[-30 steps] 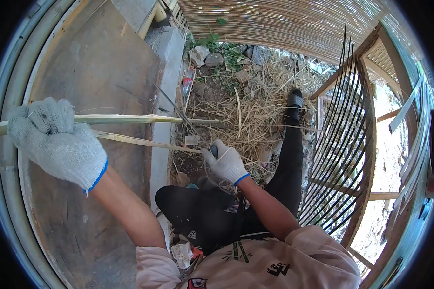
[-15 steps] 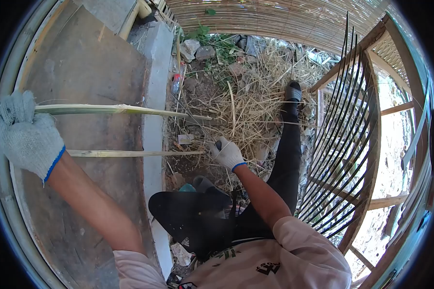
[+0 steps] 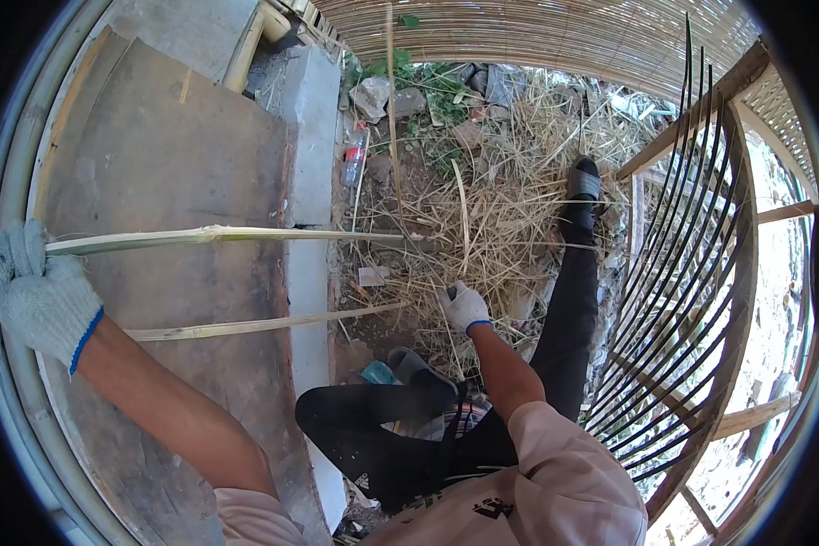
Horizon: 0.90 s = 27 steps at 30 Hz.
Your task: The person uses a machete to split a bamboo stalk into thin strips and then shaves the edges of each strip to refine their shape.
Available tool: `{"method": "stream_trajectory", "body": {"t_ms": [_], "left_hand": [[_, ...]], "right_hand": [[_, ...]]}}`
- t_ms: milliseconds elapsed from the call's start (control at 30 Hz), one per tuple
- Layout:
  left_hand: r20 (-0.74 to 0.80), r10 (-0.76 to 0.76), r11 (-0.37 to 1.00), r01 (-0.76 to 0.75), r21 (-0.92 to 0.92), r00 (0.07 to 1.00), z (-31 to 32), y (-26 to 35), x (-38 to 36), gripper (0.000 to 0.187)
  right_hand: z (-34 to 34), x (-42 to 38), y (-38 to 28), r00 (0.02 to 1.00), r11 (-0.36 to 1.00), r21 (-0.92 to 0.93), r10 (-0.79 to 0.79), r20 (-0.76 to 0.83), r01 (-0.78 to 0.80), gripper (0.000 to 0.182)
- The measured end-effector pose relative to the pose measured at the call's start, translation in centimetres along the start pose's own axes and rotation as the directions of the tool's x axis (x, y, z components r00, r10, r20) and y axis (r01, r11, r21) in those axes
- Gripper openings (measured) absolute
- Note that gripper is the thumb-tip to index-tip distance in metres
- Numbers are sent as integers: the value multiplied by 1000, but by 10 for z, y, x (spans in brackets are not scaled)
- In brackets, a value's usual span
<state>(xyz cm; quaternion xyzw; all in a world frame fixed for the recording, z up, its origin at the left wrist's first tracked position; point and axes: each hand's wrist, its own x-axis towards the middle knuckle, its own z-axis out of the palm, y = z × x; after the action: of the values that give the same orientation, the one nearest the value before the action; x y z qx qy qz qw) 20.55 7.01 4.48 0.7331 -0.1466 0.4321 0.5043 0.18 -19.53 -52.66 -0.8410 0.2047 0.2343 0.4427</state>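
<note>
My left hand (image 3: 41, 291), in a white knitted glove with a blue cuff, is closed at the near end of a split bamboo strip (image 3: 246, 234). That strip runs right across the brown board and past its edge over the straw. A second bamboo strip (image 3: 237, 326) lies lower, its left end hidden behind my left forearm. My right hand (image 3: 467, 307), gloved too, is closed low over the straw-covered ground, just beyond the second strip's right end. Something dark shows at its fingers; I cannot tell what it holds.
The brown board (image 3: 173, 164) sits left, beside a concrete ledge (image 3: 309, 300). Straw-like shavings (image 3: 510, 227) cover the ground between my legs. A plastic bottle (image 3: 354, 159) and stones (image 3: 371, 97) lie farther off. Dark rods (image 3: 678, 273) in a wooden frame stand right; a slatted screen (image 3: 537, 32) hangs behind.
The view has shifted a little. My right hand has moved right and slightly down, away from the lower strip's end. That strip now slants upward to the right; my left hand keeps its grip.
</note>
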Motion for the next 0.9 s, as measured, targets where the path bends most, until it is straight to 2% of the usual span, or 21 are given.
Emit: {"method": "stream_trajectory", "body": {"t_ms": [100, 133, 200, 233, 267, 333, 367, 400, 433, 467, 500, 533, 567, 600, 633, 667, 700, 733, 767, 867, 900], "left_hand": [[15, -77, 896, 76, -437, 997, 26, 18, -2, 23], [4, -61, 901, 57, -430, 998, 36, 26, -9, 23], [-265, -33, 980, -20, -196, 964, 71, 41, -24, 26], [-38, -28, 945, 14, -326, 999, 30, 16, -5, 23], [-34, -35, 946, 23, -323, 999, 40, 24, -10, 23], [-376, -22, 991, -30, -133, 926, 71, 40, -24, 16], [-378, -36, 991, -16, -134, 925, 43, 22, -12, 16], [-136, -10, 970, -24, -241, 991, -8, -11, 14, 14], [109, 44, 938, -4, -346, 993, -36, -31, 24, 17], [106, 31, 939, 8, -343, 994, -25, -26, 12, 17], [36, 174, 981, -176, 86, 984, 2, -13, -5, 18], [38, 329, 808, -302, 506, 944, 26, 1, -19, 20], [38, 322, 807, -295, 512, 946, 43, 14, -27, 20], [-162, 184, 954, -136, 267, 969, 58, 29, -32, 21], [-316, -2, 999, -8, -31, 949, 64, 38, -32, 22], [-322, 12, 999, -24, -35, 947, 50, 33, -26, 22], [-81, -12, 955, -13, -296, 997, 23, 21, -16, 16], [189, 16, 855, 84, -511, 982, 9, 16, -7, 14], [-152, -48, 959, 3, -285, 987, 47, 41, -28, 15], [-127, 12, 970, -42, -240, 992, 44, 31, -24, 17], [-123, 11, 968, -42, -249, 992, 57, 39, -28, 17]], "right_hand": [[-1, 16, 6, 999, 999, 26, 35, -30, -35, 58], [-2, 18, 10, 998, 998, 12, 59, -4, -59, 60], [-3, 28, 12, 999, 999, 28, 16, 34, -17, 61], [-4, 33, 14, 998, 999, 34, -14, 69, 12, 62], [-8, 25, 11, 997, 999, 33, -6, 74, 4, 62], [-43, 7, -19, 995, 998, 65, -17, 95, 11, 62], [-50, -4, -32, 997, 999, 45, 20, 72, -24, 62], [-59, -19, -49, 997, 999, 34, 30, 72, -33, 62], [-68, -34, -65, 997, 999, 33, -26, 78, 23, 63], [-72, -43, -70, 993, 996, 34, -83, 86, 81, 64], [-70, -44, -66, 993, 997, 29, -79, 90, 77, 64], [-64, -46, -60, 986, 983, 113, -153, 71, 144, 64], [-58, -50, -53, 973, 958, 195, -223, 49, 210, 65], [-42, -43, -29, 973, 958, 193, -225, 51, 211, 65], [-21, -23, 10, 994, 994, 45, -102, 45, 100, 72], [-14, -6, 31, 1000, 995, -95, 15, 13, -13, 79], [-21, 9, 27, 1000, 997, -82, -4, 5, 5, 79], [-21, 15, 23, 994, 995, -79, 73, 81, -67, 81], [-19, 8, 26, 973, 984, -100, 163, 165, -148, 84], [-34, 4, 12, 980, 989, -62, 141, 138, -134, 84], [-33, -4, 7, 995, 995, -39, 94, 41, -92, 78]]}}
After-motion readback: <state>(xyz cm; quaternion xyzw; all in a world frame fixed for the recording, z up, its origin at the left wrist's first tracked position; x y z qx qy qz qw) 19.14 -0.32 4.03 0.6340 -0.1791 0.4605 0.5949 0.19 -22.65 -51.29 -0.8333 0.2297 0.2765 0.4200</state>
